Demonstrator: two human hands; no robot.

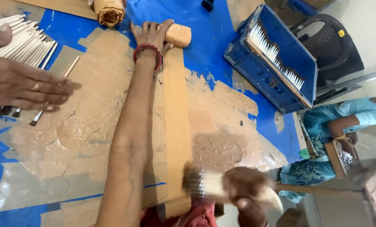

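A small craft workshop. The blue worktable [221, 50] is crusted with dried glue and stuck paper, thin white sticks [21, 44] lie in rows, and a blue crate [255, 71] holds more. A seated co-worker [339, 126] handles similar pieces nearby.

Landmark: paper strip [176, 126], lying lengthwise on the bench [221, 38], running from the near edge toward the far side.
Far end of strip: paper roll [177, 34], with the left hand [152, 37] on it.
Near end of strip, to its right: right hand [249, 191] with a brush [204, 183] touching the strip's edge.
Left of strip: pile of sticks [23, 44]; another person's hand [26, 88] over them.
Right of strip, far side: tilted crate [255, 69] with sticks in it.
Beyond the roll, to its left: crumpled paper bundle [108, 10].
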